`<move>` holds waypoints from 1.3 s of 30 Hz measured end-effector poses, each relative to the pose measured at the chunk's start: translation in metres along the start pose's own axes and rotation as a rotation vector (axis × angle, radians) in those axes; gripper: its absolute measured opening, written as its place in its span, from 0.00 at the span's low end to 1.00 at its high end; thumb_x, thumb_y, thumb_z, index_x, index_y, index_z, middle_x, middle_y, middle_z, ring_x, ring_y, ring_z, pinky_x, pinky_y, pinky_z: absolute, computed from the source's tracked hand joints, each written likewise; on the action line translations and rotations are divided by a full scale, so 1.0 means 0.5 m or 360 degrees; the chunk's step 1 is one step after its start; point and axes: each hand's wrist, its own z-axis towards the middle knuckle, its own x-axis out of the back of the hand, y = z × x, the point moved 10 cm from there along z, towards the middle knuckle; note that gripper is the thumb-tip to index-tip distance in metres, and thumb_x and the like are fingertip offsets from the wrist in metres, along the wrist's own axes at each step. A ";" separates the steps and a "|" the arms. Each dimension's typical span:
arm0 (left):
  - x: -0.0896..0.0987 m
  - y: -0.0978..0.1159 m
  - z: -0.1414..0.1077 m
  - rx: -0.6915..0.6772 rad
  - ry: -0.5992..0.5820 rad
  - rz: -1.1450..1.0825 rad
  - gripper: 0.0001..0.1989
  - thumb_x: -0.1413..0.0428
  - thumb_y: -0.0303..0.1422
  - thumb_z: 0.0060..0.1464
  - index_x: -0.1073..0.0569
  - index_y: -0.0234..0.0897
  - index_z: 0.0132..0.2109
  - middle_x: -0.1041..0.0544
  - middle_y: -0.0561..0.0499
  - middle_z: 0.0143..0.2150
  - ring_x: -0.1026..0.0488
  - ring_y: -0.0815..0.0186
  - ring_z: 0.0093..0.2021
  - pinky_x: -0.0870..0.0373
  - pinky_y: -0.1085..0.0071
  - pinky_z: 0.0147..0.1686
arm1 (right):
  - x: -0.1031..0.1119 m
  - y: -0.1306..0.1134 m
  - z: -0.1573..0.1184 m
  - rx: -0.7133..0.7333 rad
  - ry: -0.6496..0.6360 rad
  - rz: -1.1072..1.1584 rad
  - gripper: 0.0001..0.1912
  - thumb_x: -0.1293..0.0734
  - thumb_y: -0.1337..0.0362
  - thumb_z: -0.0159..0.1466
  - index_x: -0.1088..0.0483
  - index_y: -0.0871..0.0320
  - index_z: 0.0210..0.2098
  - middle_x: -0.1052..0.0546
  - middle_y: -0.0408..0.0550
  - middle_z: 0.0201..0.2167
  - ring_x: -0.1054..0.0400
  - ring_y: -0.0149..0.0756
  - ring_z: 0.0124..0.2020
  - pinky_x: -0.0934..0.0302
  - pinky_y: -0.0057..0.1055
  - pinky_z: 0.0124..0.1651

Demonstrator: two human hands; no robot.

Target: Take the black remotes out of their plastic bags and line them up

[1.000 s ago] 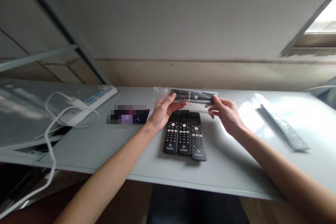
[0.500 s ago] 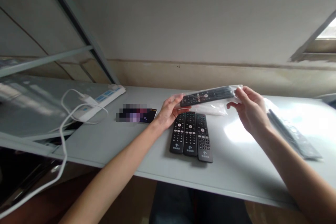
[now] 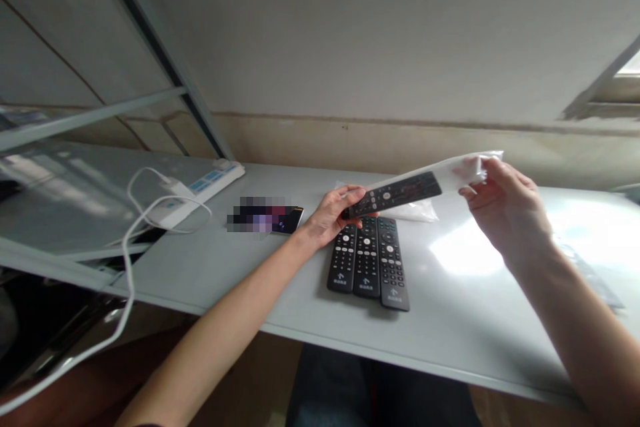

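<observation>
A black remote control (image 3: 407, 191) is tilted in the air above the table, its far part still inside a clear plastic bag (image 3: 457, 172). My left hand (image 3: 340, 212) is closed round the remote's near end, thumb on top. Pinched in the fingers of my right hand (image 3: 505, 197) is the far end of the bag, which stretches past the remote. Below my left hand, three black remotes lie side by side: a left one (image 3: 341, 263), a middle one (image 3: 367, 267) and a right one (image 3: 393, 273). My left hand hides their upper ends in part.
On the grey table (image 3: 300, 300), a phone (image 3: 287, 220) lies left of my left hand. Further left sit a white power strip (image 3: 200, 193) and its looping cable (image 3: 131, 267). Empty plastic (image 3: 423, 211) lies behind the remotes, and a bagged item (image 3: 595, 273) is partly behind my right forearm.
My right hand has moved right, drawing the bag along the remote, so more empty bag shows beyond it. My left hand keeps its hold, and the remote is tilted more steeply.
</observation>
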 end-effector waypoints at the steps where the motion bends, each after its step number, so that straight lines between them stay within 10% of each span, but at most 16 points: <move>1: 0.000 0.000 0.000 0.0003 -0.0001 0.0008 0.28 0.25 0.45 0.51 0.24 0.34 0.50 0.18 0.45 0.42 0.15 0.59 0.37 0.29 0.77 0.21 | 0.005 -0.001 0.002 -0.0014 0.0030 0.0016 0.04 0.22 0.61 0.64 0.17 0.53 0.37 0.15 0.45 0.40 0.23 0.31 0.36 0.25 0.25 0.32; 12: 0.035 0.000 0.009 -0.0067 0.0189 -0.0135 0.19 0.25 0.35 0.49 0.22 0.31 0.42 0.18 0.47 0.39 0.18 0.65 0.31 0.24 0.73 0.29 | 0.092 -0.052 0.019 0.0028 0.0398 0.0082 0.11 0.32 0.65 0.69 0.20 0.46 0.34 0.16 0.47 0.46 0.28 0.45 0.64 0.26 0.40 0.60; 19: 0.019 0.023 0.002 -0.0173 0.0167 -0.0358 0.15 0.28 0.27 0.54 0.20 0.32 0.48 0.15 0.43 0.48 0.16 0.64 0.45 0.22 0.72 0.48 | 0.204 0.047 0.035 -0.0184 0.0896 0.0158 0.17 0.44 0.67 0.75 0.30 0.50 0.32 0.19 0.49 0.38 0.20 0.33 0.44 0.22 0.25 0.42; 25: 0.023 0.018 -0.002 -0.0127 0.0183 -0.0453 0.11 0.34 0.25 0.59 0.21 0.34 0.49 0.16 0.48 0.43 0.18 0.67 0.40 0.23 0.72 0.44 | 0.122 0.189 -0.002 -0.0416 0.0564 0.0014 0.14 0.25 0.62 0.65 0.36 0.53 0.35 0.21 0.44 0.33 0.16 0.42 0.38 0.20 0.33 0.38; 30: 0.026 0.030 -0.002 -0.0205 0.0224 -0.0531 0.07 0.38 0.23 0.64 0.26 0.36 0.47 0.16 0.42 0.50 0.17 0.60 0.51 0.21 0.67 0.50 | 0.055 0.191 -0.025 -0.0379 0.0209 -0.0300 0.26 0.22 0.46 0.61 0.39 0.51 0.40 0.16 0.49 0.37 0.16 0.45 0.39 0.23 0.33 0.35; 39: 0.016 0.008 -0.003 -0.0030 0.0202 -0.0446 0.08 0.40 0.23 0.67 0.27 0.35 0.51 0.18 0.36 0.57 0.16 0.58 0.53 0.21 0.65 0.54 | 0.036 0.176 -0.024 -0.0283 0.0170 -0.0694 0.32 0.27 0.44 0.60 0.46 0.50 0.51 0.20 0.44 0.33 0.20 0.41 0.26 0.38 0.28 0.21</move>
